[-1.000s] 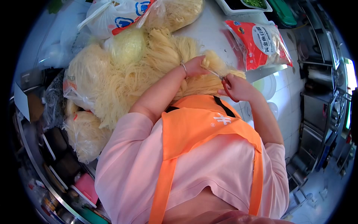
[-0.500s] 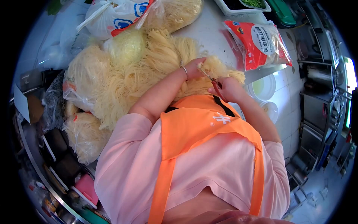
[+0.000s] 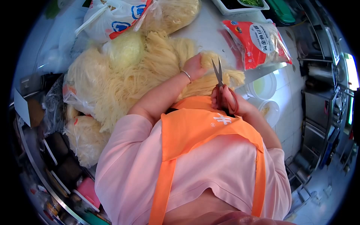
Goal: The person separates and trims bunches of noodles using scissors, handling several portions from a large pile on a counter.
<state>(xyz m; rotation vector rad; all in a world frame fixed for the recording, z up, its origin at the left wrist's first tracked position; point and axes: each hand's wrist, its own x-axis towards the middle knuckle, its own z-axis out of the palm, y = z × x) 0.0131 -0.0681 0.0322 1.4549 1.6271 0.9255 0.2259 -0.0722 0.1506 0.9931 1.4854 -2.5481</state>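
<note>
A large heap of pale yellow dried noodles (image 3: 138, 80) lies on the table in front of my orange apron. My left hand (image 3: 194, 67), with a bangle at the wrist, is closed round a bundle of these strands, whose ends stick out to its right. Red-handled scissors (image 3: 219, 77) are in my right hand (image 3: 224, 99), its fingers in the handle loops. Their blades point away from me, slightly parted, just right of the held bundle, with no strands visibly between them.
Bags of noodles (image 3: 88, 77) stand at the left, with a white plastic bag (image 3: 112, 18) behind. A red-and-white packet (image 3: 258, 43) lies at the back right, near a tray (image 3: 240, 9). White tubs (image 3: 264, 86) are below the table's right edge.
My right hand has drawn back toward me and turned, bringing the scissors away from the bundle with their blades upward in view. My left hand still holds the strands, nearly in place.
</note>
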